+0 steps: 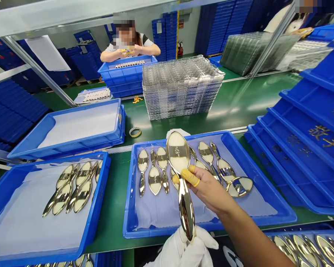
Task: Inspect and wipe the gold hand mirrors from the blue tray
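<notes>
The right hand (pixel 208 189), bare but for yellow finger cots (pixel 189 177), is closed lightly around the narrow neck of a gold-plated hand-mirror body (pixel 178 155), with the thumb on one side and the fingertips on the other. The left hand (pixel 183 250), in a white cotton glove, is bunched shut around the lower end of the handle. The piece stands nearly upright between them, oval head up, above a blue plastic tray (pixel 129 196). It looks stiff and fairly light, but its mirror plating seems slick and easily marked, so the neck and handle end appear the safest places to hold.

More gold pieces (pixel 155 174) lie on white tissue (pixel 153 215) in that tray. To the left, a second blue tray (pixel 100 185) holds a similar batch. Beyond, on the green table (pixel 114 230), sit a roll of tape (pixel 135 131) and a stack of clear blister trays (pixel 180 89). A co-worker (pixel 130 46) sits across the table behind another blue tray (pixel 128 70).
</notes>
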Motion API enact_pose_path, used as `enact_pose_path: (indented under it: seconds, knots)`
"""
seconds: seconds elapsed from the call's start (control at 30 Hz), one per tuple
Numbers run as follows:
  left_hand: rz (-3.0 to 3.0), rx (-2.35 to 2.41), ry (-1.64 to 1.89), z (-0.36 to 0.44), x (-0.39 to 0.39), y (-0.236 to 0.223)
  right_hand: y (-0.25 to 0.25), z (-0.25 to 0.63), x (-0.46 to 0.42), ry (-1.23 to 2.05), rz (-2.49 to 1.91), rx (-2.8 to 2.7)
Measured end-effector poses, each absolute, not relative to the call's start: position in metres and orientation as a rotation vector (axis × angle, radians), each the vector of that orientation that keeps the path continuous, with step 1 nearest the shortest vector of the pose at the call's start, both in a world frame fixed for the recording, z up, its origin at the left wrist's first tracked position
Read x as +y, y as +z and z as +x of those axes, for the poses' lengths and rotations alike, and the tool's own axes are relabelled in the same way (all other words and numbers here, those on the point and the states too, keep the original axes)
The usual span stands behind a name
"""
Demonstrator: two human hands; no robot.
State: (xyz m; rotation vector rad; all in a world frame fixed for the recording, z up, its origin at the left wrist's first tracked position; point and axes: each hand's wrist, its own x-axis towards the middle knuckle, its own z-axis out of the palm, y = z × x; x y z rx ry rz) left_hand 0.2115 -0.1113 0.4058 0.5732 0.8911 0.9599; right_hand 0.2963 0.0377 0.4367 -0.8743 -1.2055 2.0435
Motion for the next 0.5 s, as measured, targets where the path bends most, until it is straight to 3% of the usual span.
enact_pose_path:
  seconds: [0.33,0.5]
  knots:
    - [0.503,0.922,0.932,0.205,-0.116,0.407,0.423,0.295,0.04,2.163,-0.879,-1.013]
    - [0.528,0.741,1.047,0.218,-0.12,0.377,0.422,0.295,0.036,2.244,-0.753,-0.989]
